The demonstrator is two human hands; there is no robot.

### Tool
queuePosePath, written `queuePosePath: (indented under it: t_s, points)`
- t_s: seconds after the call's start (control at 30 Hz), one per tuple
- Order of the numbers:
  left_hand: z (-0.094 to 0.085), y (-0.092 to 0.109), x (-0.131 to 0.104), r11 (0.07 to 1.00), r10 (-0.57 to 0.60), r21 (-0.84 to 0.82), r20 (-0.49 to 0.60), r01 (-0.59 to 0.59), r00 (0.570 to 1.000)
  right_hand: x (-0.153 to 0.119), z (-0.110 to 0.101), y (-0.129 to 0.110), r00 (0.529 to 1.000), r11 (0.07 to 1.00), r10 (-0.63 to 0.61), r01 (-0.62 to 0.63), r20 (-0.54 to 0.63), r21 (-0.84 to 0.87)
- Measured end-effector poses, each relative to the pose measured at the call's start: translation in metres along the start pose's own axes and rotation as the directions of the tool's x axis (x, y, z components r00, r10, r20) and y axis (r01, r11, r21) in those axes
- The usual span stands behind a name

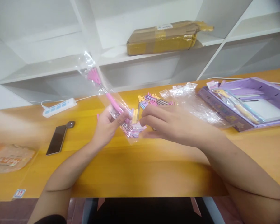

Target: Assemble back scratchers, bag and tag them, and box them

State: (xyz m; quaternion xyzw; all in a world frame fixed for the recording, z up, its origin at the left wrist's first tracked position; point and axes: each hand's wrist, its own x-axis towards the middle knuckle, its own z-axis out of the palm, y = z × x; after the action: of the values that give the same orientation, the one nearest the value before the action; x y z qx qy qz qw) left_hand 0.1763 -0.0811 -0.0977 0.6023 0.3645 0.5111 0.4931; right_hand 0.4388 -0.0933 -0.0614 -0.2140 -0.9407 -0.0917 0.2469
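My left hand (106, 124) is closed around a pink back scratcher (112, 99) in a clear plastic sleeve (86, 62). The scratcher tilts, its claw-shaped head up and to the left, its handle end down by my right hand. Bent and apart, the fingers of my right hand (170, 124) are beside the sleeve's lower end, with no clear hold on anything. Behind the hands lies a pile of back scratchers (151, 99) with yellow, purple, blue and pink heads, partly hidden by my right hand. Small pink and purple cards (135, 130) show beneath the sleeve's lower end.
Clear plastic sleeves (189, 98) lie right of the pile. A purple box (238, 116) holds wrapped items. At left are a power strip (59, 107), a phone (56, 140), a small black mouse-like object (70, 124) and an orange bag (10, 158). A taped parcel (163, 39) sits on the shelf.
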Motion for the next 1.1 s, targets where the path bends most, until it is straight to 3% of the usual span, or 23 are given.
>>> queuePosePath:
  t_s: [0.1,0.3,0.5,0.63,0.8,1.1]
  points:
    - [0.002,0.001,-0.001,0.999,-0.035,0.012,0.022,0.035,0.999,0.001,0.002,-0.006,0.998,0.997,0.057,-0.055,-0.03,0.06]
    - [0.009,0.004,-0.001,0.997,-0.053,0.053,0.12,0.047,0.991,0.003,0.008,-0.004,0.979,0.997,-0.024,0.039,-0.2,0.069]
    - [0.008,-0.007,-0.004,0.997,-0.063,-0.03,0.167,0.069,0.984,0.008,0.01,-0.003,0.976,0.932,0.127,-0.057,-0.175,0.358]
    - [0.005,-0.012,-0.004,0.992,-0.009,-0.122,0.169,0.03,0.986,0.013,0.015,-0.006,0.962,0.878,0.233,-0.144,-0.145,0.456]
    - [0.008,-0.006,-0.004,0.986,0.078,-0.162,0.25,-0.038,0.965,0.013,0.025,-0.006,0.944,0.894,0.291,-0.209,-0.158,0.397]
    - [0.015,-0.002,-0.008,0.994,-0.051,-0.081,0.224,0.071,0.973,0.013,0.035,-0.009,0.92,0.938,0.306,-0.246,-0.245,0.245]
